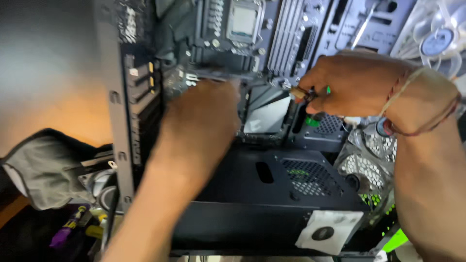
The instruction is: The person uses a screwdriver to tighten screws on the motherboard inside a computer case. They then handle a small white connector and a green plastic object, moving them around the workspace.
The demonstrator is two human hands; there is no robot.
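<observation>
Left hand (206, 114) at centre frame, blurred, fingers pressed together flat on the dark motherboard (252, 43) inside the open black metal computer case (272, 194); right hand (349, 82), upper right, pinches a green-handled screwdriver (313, 119) upright.

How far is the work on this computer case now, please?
Done: the motherboard sits in the open case, its processor in the socket. In hand: the left hand rests on the board; the right hand grips a screwdriver there. Left: no cooler covers the processor.

A white square label (329, 231) with dark round centre sticks on the black case's lower edge.
</observation>
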